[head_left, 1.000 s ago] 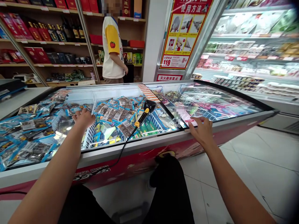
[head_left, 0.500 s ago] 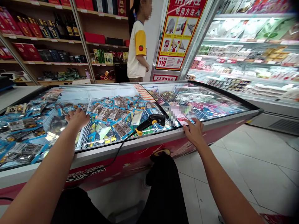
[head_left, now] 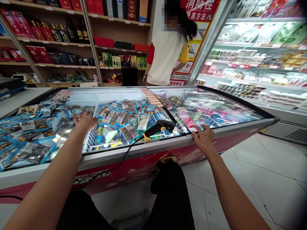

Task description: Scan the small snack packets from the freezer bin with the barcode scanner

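Note:
My left hand rests on the glass top of a chest freezer, fingers apart and slightly bent, with nothing in it. Blue-edged snack packets lie in a spread to its left. Just right of it, a white wire basket with more packets shows at the glass. My right hand lies on the freezer's front rim, fingers spread. A small red and white card-like item sits by its fingertips; whether they touch is unclear. Between my hands lies a black and yellow barcode scanner with its cable hanging down.
Behind the freezer a person in a white shirt stands facing away. Wooden shelves with boxes and bottles stand at the back left. An open refrigerated display fills the right. My legs are close to the freezer's red front.
The person behind the freezer has moved right and turned their back. My view has shifted slightly left. Both my hands stay in the same places on the freezer.

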Action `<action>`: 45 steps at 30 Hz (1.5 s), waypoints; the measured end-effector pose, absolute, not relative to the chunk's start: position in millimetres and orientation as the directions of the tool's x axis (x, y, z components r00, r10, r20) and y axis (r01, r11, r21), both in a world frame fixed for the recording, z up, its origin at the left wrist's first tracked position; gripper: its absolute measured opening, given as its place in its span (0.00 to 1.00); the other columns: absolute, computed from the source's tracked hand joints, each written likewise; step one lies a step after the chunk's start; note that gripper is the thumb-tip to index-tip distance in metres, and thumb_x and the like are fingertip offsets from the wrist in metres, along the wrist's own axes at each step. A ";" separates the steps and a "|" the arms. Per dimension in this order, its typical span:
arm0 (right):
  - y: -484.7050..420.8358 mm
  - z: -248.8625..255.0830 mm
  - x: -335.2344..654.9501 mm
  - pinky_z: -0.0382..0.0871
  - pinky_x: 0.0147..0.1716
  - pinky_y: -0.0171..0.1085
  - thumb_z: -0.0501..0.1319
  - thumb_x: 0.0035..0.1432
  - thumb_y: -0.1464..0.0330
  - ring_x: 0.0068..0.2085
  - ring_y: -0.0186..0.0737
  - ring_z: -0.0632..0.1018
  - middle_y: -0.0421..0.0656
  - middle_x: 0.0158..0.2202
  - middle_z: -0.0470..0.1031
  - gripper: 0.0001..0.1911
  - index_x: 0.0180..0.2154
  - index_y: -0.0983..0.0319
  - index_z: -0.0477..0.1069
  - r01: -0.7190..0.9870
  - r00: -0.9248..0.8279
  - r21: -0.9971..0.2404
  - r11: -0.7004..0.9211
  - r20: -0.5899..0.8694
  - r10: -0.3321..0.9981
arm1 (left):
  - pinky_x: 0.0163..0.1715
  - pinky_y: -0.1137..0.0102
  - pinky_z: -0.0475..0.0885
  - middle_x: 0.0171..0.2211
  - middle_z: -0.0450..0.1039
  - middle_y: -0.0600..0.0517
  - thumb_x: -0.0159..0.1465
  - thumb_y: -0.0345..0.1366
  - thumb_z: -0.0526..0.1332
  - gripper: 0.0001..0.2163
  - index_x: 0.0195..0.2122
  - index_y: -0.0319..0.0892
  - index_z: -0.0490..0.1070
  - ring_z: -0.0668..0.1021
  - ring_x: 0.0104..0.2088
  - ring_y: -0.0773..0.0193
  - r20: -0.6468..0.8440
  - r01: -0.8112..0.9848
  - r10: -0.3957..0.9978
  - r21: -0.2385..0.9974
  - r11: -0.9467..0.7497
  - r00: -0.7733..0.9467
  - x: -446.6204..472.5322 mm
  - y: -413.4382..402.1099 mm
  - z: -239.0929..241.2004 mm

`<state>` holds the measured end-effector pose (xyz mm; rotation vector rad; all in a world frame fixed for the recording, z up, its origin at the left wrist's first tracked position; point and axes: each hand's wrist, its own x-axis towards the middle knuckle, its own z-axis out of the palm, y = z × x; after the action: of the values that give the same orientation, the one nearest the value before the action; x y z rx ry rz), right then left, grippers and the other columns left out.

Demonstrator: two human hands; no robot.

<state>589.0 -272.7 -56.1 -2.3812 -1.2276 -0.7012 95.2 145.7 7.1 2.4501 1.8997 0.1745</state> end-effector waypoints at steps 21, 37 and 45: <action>-273.5 -54.6 588.5 0.59 0.66 0.60 0.51 0.73 0.57 0.66 0.65 0.65 0.60 0.63 0.63 0.27 0.61 0.62 0.77 0.827 0.502 -0.094 -0.554 0.569 0.652 | 0.64 0.38 0.62 0.77 0.55 0.39 0.71 0.49 0.45 0.30 0.68 0.41 0.69 0.58 0.72 0.28 0.082 0.956 0.967 0.150 -0.253 0.243 94.5 147.2 5.2; -272.2 -59.0 597.6 0.62 0.64 0.60 0.52 0.72 0.56 0.65 0.64 0.67 0.59 0.61 0.67 0.26 0.60 0.61 0.78 0.831 0.489 -0.081 -0.550 0.578 0.654 | 0.63 0.39 0.62 0.78 0.51 0.40 0.71 0.49 0.45 0.31 0.70 0.41 0.67 0.56 0.73 0.27 0.051 0.960 0.971 0.141 -0.240 0.235 96.6 144.6 9.8; -272.1 -59.8 598.6 0.62 0.63 0.59 0.54 0.70 0.58 0.63 0.63 0.68 0.58 0.61 0.67 0.24 0.60 0.59 0.77 0.829 0.490 -0.079 -0.554 0.578 0.652 | 0.63 0.38 0.62 0.77 0.53 0.39 0.70 0.51 0.46 0.31 0.68 0.42 0.69 0.57 0.72 0.28 0.076 0.954 0.965 0.150 -0.260 0.251 93.2 152.5 1.6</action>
<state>598.6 -272.1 -59.8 -2.3921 -1.2403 -0.7097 93.2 152.5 1.6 2.4261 1.8641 0.2342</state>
